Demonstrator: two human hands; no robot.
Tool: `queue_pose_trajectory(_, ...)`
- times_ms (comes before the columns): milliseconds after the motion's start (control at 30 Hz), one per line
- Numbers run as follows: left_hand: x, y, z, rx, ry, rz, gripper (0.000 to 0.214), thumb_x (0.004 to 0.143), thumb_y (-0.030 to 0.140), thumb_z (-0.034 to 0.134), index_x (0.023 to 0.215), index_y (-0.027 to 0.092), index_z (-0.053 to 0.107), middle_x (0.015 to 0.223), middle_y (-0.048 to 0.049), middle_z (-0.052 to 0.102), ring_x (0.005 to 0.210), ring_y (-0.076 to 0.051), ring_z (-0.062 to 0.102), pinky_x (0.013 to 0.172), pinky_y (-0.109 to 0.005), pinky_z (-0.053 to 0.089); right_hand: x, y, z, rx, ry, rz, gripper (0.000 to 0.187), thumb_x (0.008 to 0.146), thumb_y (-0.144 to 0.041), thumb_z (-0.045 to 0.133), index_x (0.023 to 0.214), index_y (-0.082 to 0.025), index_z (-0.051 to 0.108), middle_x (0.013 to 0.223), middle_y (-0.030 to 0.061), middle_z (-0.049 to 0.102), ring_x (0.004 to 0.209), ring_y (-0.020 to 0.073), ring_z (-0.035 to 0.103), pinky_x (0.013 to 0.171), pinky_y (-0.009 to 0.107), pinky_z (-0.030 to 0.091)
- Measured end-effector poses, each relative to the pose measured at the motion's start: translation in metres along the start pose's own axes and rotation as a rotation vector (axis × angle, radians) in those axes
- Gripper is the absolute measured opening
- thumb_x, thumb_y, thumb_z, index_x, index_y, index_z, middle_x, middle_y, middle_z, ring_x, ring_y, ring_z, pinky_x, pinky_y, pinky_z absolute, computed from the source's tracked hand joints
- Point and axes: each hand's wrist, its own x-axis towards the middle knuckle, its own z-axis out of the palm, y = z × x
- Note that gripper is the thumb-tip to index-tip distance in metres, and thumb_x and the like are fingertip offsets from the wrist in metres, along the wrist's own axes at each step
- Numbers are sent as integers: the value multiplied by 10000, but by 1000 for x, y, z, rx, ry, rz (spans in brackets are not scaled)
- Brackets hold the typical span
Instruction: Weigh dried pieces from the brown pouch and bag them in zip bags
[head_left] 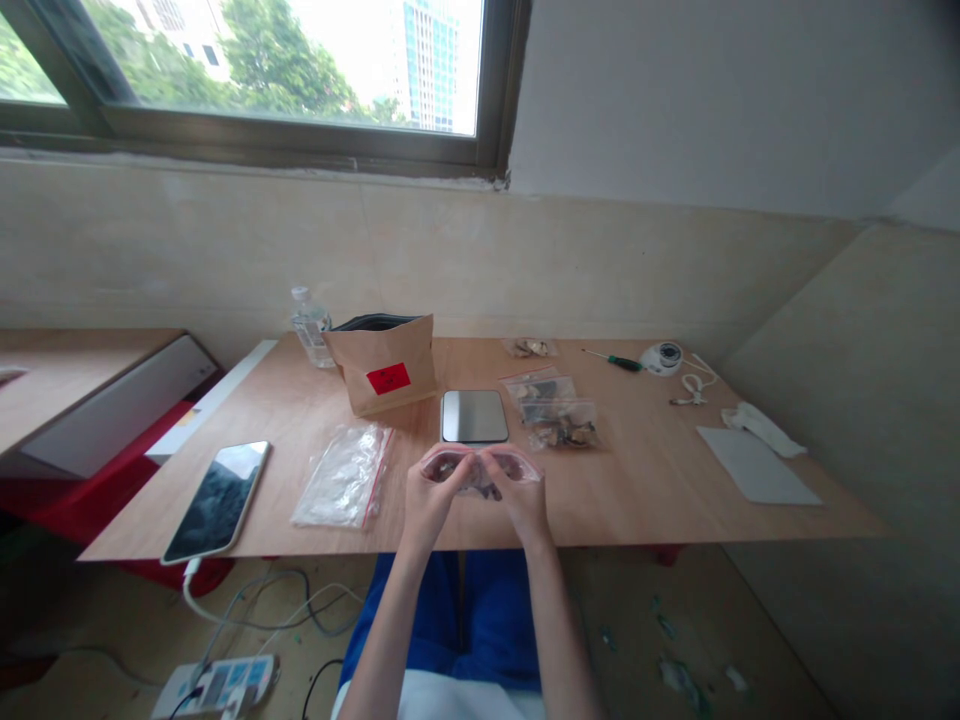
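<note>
A clear bag (491, 492) is held by its rim at the table's (637, 505) front side, just in front of the scale (474, 416). One part of the rim is pinched by the left hand (429, 492), the other by the right hand (525, 494), thumbs close together. Dark contents are glimpsed; their kind cannot be told. The mouth appears to gape beside both thumbs.

Risks, as judged: contents could be spilled onto table or floor if either pinch is loosened or the bag is tilted. A gap could be left if the rim's two sides are pressed together unevenly. The scale could be nudged by a forward reach. The open paper bag (386, 378) could be toppled if bumped.
</note>
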Motion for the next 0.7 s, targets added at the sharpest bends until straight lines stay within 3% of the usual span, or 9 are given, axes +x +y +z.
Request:
queue_pose_trajectory(233, 2, -4, -3, 12, -43, 15, 210, 763, 353, 658, 787, 147, 684, 790, -56, 682, 761, -172, 629, 674, -248, 501, 2, 1, 1, 2, -18, 13, 197, 758, -378, 660, 765, -181, 675, 727, 27, 690, 681, 169, 646, 589, 251, 523)
queue_pose_trajectory(700, -5, -5, -1, 26, 107, 20, 223, 771, 372, 648, 804, 155, 688, 752, -35, 682, 700, -153, 622, 634, -230, 493, -1, 7, 8, 18, 39, -41, 212, 786, -390, 644, 764, -183, 685, 751, 43, 709, 725, 185, 655, 686, 289, 529)
